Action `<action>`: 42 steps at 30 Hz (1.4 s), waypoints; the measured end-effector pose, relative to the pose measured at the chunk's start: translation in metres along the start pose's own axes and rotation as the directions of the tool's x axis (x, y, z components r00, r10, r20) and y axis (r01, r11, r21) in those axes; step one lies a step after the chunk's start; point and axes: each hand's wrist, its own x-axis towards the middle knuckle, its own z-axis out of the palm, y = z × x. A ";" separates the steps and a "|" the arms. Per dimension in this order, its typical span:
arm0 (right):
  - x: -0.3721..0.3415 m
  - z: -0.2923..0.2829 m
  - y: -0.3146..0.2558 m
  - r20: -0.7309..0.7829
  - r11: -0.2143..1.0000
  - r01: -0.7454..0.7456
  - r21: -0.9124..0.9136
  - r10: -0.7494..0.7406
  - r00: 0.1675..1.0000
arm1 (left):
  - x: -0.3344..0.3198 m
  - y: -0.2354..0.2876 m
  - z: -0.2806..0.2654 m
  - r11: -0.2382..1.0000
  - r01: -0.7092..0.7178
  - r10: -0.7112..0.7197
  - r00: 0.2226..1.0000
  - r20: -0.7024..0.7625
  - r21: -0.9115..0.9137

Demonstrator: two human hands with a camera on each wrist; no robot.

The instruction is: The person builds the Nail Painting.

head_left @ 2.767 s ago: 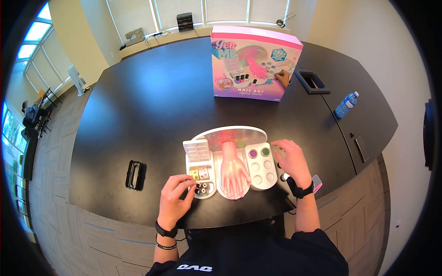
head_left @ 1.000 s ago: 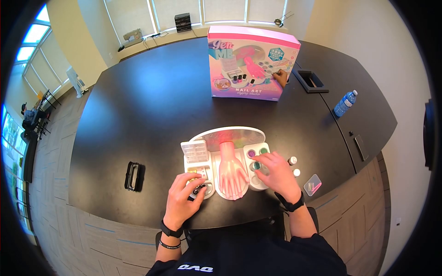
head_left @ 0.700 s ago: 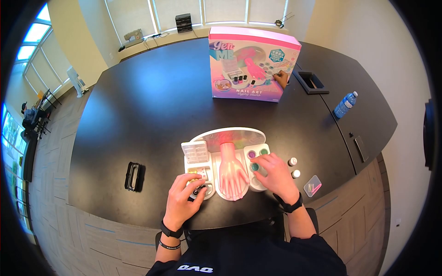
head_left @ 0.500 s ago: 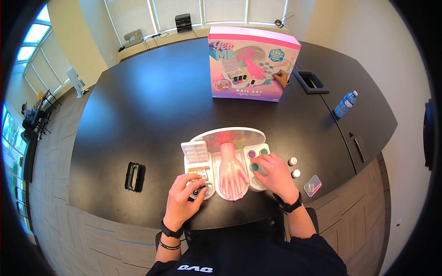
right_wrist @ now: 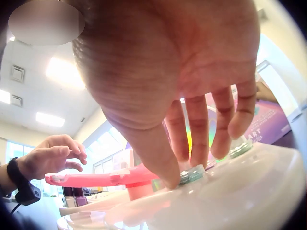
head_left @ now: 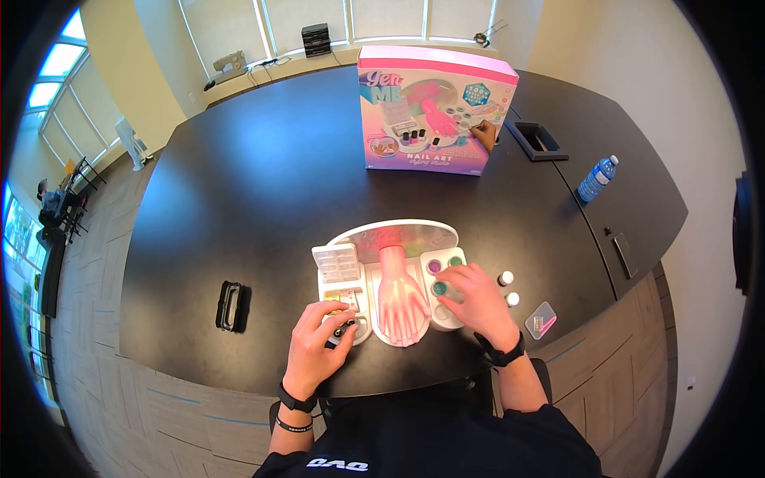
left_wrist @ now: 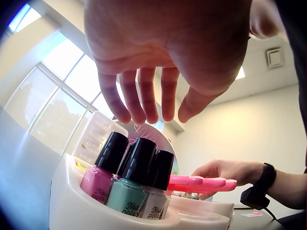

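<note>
A white nail art station (head_left: 370, 325) stands at the table's near side, with a pink model hand (head_left: 401, 296) lying palm down in its middle. My right hand (head_left: 483, 303) pinches a small teal glitter pot (right_wrist: 192, 175) between thumb and fingers, down at a round well of the right-hand tray. A purple pot (head_left: 434, 266) and a green pot (head_left: 455, 261) sit in the wells behind it. My left hand (head_left: 315, 338) hovers with loosely bent fingers over the nail polish bottles (left_wrist: 127, 194), which stand in the left front compartment with black caps; nothing is in its grasp.
Two white-capped containers (head_left: 505, 278) and a clear packet with a pink piece (head_left: 542, 322) lie to the right. Farther back stand the toy's box (head_left: 434, 111) and a water bottle (head_left: 598, 179). A black case (head_left: 230, 306) lies at left.
My right hand has come left from beside the tray, and the teal pot now sits at a well there. My left hand has shifted slightly right over the polish bottles.
</note>
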 end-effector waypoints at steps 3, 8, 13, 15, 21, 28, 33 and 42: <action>-0.003 -0.009 0.006 -0.062 0.999 -0.033 0.018 0.034 0.997 | 0.000 0.000 -0.002 1.000 0.003 -0.003 1.000 -0.001 0.002; -0.013 -0.024 0.031 -0.158 0.987 -0.151 -0.046 0.142 0.977 | -0.002 -0.001 -0.005 1.000 0.013 -0.013 1.000 -0.001 0.007; -0.024 -0.030 0.064 -0.190 0.967 -0.244 -0.080 0.225 0.956 | -0.003 -0.001 -0.006 1.000 0.020 -0.020 1.000 -0.008 0.022; -0.030 -0.030 0.075 -0.202 0.925 -0.339 -0.169 0.304 0.931 | -0.003 -0.001 -0.006 1.000 0.020 -0.020 1.000 -0.008 0.021; -0.039 -0.029 0.090 -0.199 0.833 -0.503 -0.231 0.466 0.862 | -0.003 -0.002 -0.005 1.000 0.023 -0.023 1.000 -0.005 0.015; -0.039 -0.030 0.093 -0.178 0.812 -0.540 -0.221 0.511 0.841 | -0.002 -0.002 -0.004 1.000 0.018 -0.018 1.000 -0.004 0.013; -0.038 -0.032 0.090 -0.172 0.818 -0.526 -0.234 0.497 0.850 | -0.001 -0.001 -0.005 1.000 0.015 -0.015 1.000 -0.011 0.028; -0.025 -0.035 0.068 -0.210 0.890 -0.436 -0.134 0.405 0.890 | -0.001 -0.001 -0.004 1.000 0.013 -0.013 1.000 -0.012 0.021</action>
